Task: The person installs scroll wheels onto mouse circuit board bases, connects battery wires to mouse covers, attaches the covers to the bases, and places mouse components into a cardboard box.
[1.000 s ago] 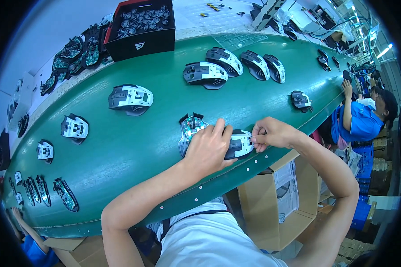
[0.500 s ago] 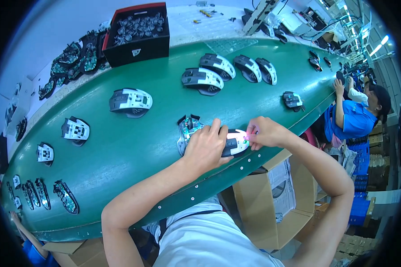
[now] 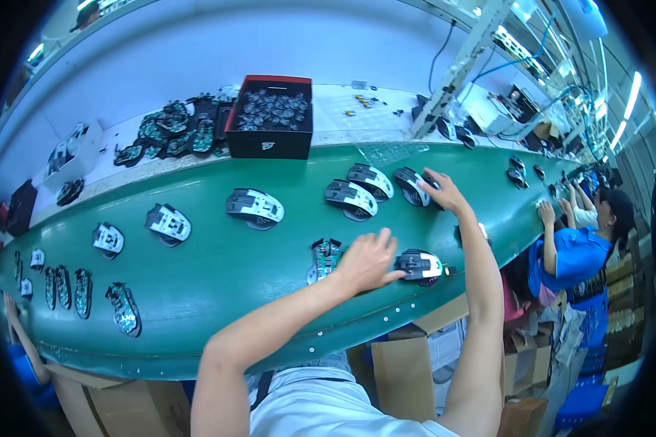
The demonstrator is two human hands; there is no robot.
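A white-and-black computer mouse (image 3: pixel 431 268) with a small green glow lies at the near side of the green belt (image 3: pixel 219 291). A small yellowish piece (image 3: pixel 448 271) shows at its right end. My left hand (image 3: pixel 368 261) is beside it, fingers spread, the thumb at the mouse's left end. Under that hand's far side lies a green circuit board in a dark shell (image 3: pixel 325 256). My right hand (image 3: pixel 448 195) reaches farther out, its fingers closed over another mouse, mostly hidden beneath them. A similar mouse (image 3: pixel 411 186) is just left of those fingers.
More mice (image 3: pixel 255 208) and circuit-board shells (image 3: pixel 124 309) are spread along the belt. A black box with a red rim (image 3: pixel 270 144) holds small dark parts on the white ledge. Co-workers (image 3: pixel 576 247) sit at right; another person's arm (image 3: pixel 25 342) is at far left. Cardboard boxes (image 3: pixel 401 375) stand below.
My right hand has left the near mouse and moved away to the far row of mice. My left hand has loosened from the near mouse, which now rests on the belt. The view has tilted up.
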